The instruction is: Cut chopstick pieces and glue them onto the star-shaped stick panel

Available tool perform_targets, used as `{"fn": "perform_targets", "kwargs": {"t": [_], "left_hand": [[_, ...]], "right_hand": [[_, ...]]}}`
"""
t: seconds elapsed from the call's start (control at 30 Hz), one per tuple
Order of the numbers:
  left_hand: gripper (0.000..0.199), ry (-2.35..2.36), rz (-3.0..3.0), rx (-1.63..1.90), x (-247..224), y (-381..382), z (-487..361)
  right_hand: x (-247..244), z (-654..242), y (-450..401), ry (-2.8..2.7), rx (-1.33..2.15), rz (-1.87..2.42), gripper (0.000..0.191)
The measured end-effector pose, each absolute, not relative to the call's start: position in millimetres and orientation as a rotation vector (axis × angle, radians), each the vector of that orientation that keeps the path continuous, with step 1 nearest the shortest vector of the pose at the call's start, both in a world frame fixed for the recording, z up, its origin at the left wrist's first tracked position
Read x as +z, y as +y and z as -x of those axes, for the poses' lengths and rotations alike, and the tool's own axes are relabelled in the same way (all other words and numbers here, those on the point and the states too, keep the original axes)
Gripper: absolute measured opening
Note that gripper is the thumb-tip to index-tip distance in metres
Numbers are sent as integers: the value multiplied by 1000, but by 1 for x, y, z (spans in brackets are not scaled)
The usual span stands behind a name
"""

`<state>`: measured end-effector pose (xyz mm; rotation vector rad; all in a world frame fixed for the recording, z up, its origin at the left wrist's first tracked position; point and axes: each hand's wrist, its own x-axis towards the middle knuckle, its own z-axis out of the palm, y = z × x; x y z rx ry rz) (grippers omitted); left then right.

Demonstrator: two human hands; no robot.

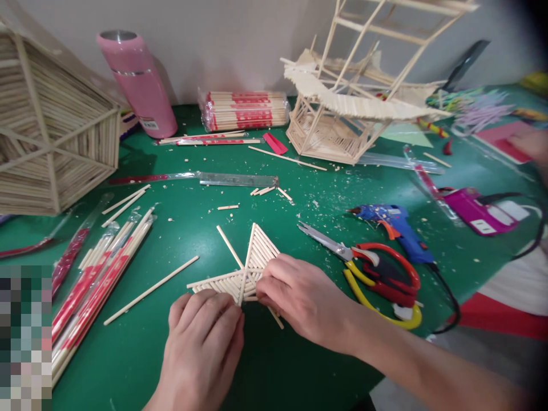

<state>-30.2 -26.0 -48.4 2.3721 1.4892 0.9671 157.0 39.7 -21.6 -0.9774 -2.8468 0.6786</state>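
Note:
A small frame of wooden sticks (261, 248) lies on the green table, with crossing spokes and rows of sticks filling some wedges. My left hand (205, 331) is closed at its near left edge, the fingertips pinching the frame by the near spoke end. My right hand (299, 291) grips the frame's right side with bent fingers; its fingertips partly hide the sticks there. One loose chopstick (152, 290) lies left of the frame. To the right rest open scissors (342, 249) with red and yellow handles, and a blue glue gun (396, 222) behind them.
Wrapped chopsticks (103, 279) lie at the left, below a large stick-built panel (55, 131). A pink bottle (137, 83), a chopstick bundle (246, 110) and a stick-built pavilion model (329, 125) stand along the wall. A purple power strip (479, 211) sits near another person's hand (533, 140).

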Motion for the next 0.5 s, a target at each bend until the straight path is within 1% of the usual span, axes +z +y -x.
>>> {"fn": "perform_targets", "kwargs": {"t": [0.23,0.37,0.5], "left_hand": [[11,1494,-2361,970,-47,-26,29],[10,1544,-2288,1032,-47,-26,27],[11,1509,-2368,976,-48,-26,31]], "right_hand": [[-26,-160,38,-2785,719,970,22],[-28,-160,37,-2767,708,958,22],[-29,-158,37,-2758,665,965,23]]}}
